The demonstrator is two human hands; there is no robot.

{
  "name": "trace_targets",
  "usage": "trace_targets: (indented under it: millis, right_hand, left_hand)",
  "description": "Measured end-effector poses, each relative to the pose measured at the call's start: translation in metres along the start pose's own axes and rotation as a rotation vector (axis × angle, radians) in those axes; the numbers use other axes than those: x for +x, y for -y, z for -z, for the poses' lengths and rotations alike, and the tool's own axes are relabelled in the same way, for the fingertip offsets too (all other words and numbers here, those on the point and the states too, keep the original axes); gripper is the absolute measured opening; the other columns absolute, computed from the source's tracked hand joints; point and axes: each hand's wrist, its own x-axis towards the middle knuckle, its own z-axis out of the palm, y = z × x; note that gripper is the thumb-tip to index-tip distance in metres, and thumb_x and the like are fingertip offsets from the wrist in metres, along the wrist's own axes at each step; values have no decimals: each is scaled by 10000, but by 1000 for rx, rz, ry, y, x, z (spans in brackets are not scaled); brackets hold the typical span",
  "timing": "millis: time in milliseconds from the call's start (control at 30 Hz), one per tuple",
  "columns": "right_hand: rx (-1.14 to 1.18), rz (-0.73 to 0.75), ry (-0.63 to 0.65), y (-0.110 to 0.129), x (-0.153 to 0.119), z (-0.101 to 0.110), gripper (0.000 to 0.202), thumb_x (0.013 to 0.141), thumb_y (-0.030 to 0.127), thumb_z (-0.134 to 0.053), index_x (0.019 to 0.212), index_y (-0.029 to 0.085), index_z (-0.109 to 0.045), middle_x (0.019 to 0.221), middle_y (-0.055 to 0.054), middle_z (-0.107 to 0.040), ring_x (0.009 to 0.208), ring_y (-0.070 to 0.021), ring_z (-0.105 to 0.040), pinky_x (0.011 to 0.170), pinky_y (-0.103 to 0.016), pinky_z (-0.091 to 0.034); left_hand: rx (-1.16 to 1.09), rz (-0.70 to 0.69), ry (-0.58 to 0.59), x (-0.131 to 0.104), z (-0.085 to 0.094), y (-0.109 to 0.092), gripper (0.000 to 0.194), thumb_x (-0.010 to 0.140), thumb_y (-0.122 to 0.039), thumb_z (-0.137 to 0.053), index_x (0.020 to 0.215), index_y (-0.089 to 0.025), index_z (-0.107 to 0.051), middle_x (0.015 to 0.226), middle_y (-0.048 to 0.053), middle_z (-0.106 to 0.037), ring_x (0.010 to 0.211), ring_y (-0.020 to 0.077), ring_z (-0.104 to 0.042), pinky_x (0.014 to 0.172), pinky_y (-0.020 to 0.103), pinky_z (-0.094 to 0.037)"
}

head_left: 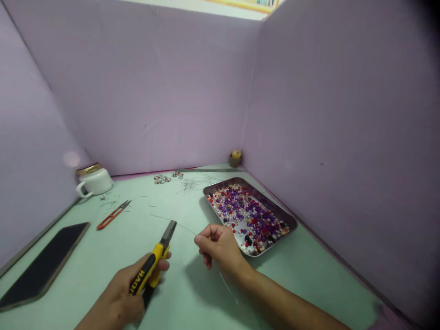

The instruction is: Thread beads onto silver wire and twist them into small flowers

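Observation:
My left hand [120,298] grips yellow-and-black pliers [154,259] with the grey jaws pointing up and to the right, over the pale green table. My right hand [218,247] is closed, pinching a thin wire [172,222] that runs left across the table toward the plier jaws. The right hand rests just left of a metal tray [291,221] filled with several red, purple, white and black beads.
Orange thread snips [113,214] lie at the left. A black phone [44,266] lies near the left edge. A white lidded cup [93,180] stands at the back left. Beaded pieces [162,179], wire scraps [190,184] and a small spool [235,158] sit near the purple back wall.

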Motion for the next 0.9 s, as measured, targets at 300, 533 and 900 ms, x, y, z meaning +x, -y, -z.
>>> trace_targets:
  millis: [300, 533, 900]
  right_hand:
    - [37, -6, 6, -1, -1, -3, 186, 593, 276, -612, 577, 141, -485, 406, 60, -491, 277, -43, -398, 247, -144, -309]
    - [126, -67, 64, -1, -3, -4, 254, 557, 322, -662, 581, 141, -486, 398, 52, -497, 273, -47, -406, 251, -149, -311]
    - [123, -141, 216, 0, -4, 1, 284, 561, 352, -671, 617, 135, -497, 447, 32, -528, 324, -59, -454, 301, -165, -368]
  left_hand:
    - [156, -113, 12, -12, -14, 0, 594, 382, -71, -381, 911, -211, -613, 1033, 11, -610, 1073, 286, -462, 936, 365, -341]
    - [234, -167, 112, -12, -17, -4, 580, 389, -92, -349, 918, -194, -564, 1009, 30, -576, 977, 249, -494, 883, 338, -364]
    - [425, -41, 108, -18, -19, -11, 345, 445, -94, -377, 744, -211, -504, 674, -8, -540, 676, 168, -495, 644, 249, -405]
